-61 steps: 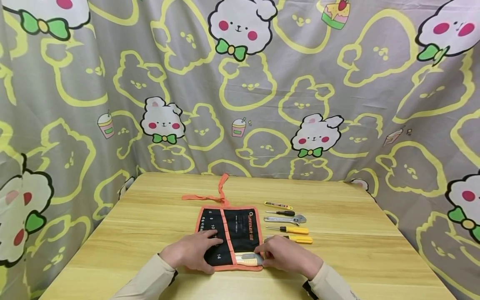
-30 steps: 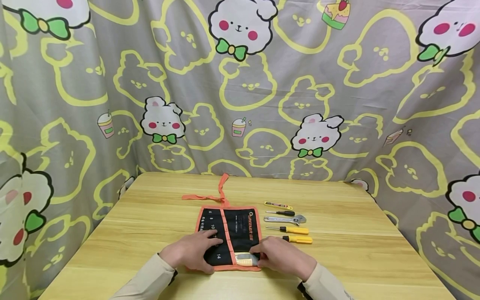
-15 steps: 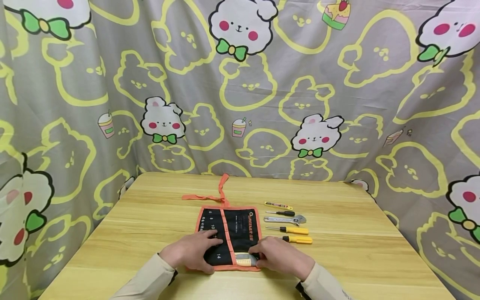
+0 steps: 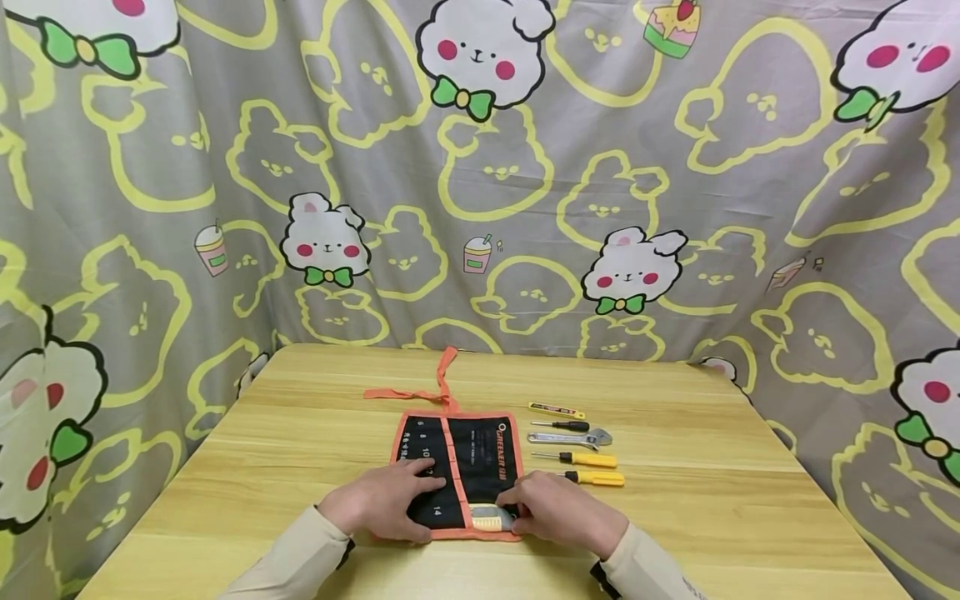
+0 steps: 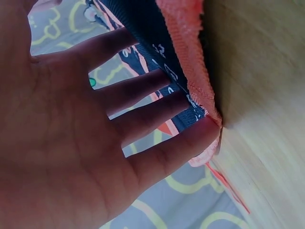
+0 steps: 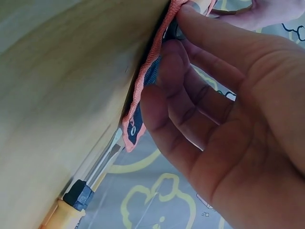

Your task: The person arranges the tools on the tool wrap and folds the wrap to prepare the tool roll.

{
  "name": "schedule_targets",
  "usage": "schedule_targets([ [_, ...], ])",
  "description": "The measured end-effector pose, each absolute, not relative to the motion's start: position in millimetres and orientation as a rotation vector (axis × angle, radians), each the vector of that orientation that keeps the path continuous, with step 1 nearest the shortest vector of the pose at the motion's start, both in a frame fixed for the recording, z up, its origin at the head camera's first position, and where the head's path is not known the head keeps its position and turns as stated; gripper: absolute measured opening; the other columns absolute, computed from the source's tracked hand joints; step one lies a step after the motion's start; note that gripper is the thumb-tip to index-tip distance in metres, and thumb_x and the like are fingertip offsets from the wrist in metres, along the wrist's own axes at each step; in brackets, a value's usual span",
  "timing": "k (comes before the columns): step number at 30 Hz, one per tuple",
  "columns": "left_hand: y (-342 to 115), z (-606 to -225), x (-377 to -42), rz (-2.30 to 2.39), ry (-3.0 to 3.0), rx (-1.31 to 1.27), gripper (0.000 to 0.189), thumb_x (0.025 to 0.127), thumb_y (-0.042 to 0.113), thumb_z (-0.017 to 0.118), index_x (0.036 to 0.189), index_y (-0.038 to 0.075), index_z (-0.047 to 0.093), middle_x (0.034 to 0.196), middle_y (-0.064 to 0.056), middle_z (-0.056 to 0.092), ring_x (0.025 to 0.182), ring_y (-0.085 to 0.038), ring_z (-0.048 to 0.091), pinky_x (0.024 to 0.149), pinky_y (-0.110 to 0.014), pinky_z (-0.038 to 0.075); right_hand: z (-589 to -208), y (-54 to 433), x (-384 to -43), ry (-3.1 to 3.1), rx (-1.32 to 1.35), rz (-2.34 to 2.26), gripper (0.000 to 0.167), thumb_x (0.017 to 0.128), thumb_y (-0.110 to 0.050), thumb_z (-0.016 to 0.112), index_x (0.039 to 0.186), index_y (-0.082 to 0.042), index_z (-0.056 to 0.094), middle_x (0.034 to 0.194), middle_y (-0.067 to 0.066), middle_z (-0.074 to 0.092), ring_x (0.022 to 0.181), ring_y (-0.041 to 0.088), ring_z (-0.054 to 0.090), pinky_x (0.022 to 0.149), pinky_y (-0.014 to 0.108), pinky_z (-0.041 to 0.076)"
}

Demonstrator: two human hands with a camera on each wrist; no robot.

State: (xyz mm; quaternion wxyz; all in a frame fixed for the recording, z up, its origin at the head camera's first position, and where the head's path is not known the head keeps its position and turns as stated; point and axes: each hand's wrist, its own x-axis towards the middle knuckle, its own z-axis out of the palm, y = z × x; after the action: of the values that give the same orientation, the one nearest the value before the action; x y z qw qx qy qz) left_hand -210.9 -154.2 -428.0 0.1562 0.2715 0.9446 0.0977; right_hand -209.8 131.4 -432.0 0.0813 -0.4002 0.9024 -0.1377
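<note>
A black tool pouch (image 4: 480,467) with orange edging lies unrolled on the table, size numbers printed down its left half. Across its lower right part lies a yellow and grey utility knife (image 4: 487,517), its left end at the orange seam of the pockets. My right hand (image 4: 566,510) pinches the knife's grey right end between thumb and fingers at the pouch's edge. Spread over the left half, my left hand (image 4: 382,502) rests on the pouch. In the left wrist view its fingers (image 5: 143,114) reach straight onto the black cloth.
Right of the pouch, tools lie in a column: a yellow slim case (image 4: 557,411), a black screwdriver (image 4: 573,427), an adjustable wrench (image 4: 570,438) and two yellow-handled screwdrivers (image 4: 600,461). The lowest sits close to my right hand. Orange tie straps (image 4: 444,383) trail behind the pouch.
My right hand has slid a little to the left, and the utility knife has moved left with it, farther under the seam. My left hand has stayed in place.
</note>
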Motion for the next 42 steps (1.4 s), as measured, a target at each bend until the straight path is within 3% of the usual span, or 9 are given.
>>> schedule_targets([
  [11,-152.1,-426.0,-210.4,0.249,2.727,0.771,0.068,0.081,0.048,0.082,0.142,0.024,0.063,0.156,-0.011,0.046,0.141,-0.035,0.048,0.109,-0.053,0.045,-430.5,128.6,-209.4,2.719,-1.160,-0.382,0.026,0.089,-0.016,0.081,0.115,-0.019,0.078,0.075,-0.015,0.055,0.060,-0.001,0.043,0.057,0.017,0.037],
  [42,-151.6,-426.5,-209.6,0.280,2.747,0.781,0.068,0.079,0.045,0.086,0.139,0.021,0.066,0.154,-0.015,0.049,0.138,-0.038,0.051,0.108,-0.055,0.046,-433.2,122.6,-213.5,2.704,-1.149,-0.413,0.030,0.089,-0.018,0.080,0.118,-0.021,0.078,0.068,-0.017,0.052,0.057,-0.003,0.044,0.055,0.016,0.039],
])
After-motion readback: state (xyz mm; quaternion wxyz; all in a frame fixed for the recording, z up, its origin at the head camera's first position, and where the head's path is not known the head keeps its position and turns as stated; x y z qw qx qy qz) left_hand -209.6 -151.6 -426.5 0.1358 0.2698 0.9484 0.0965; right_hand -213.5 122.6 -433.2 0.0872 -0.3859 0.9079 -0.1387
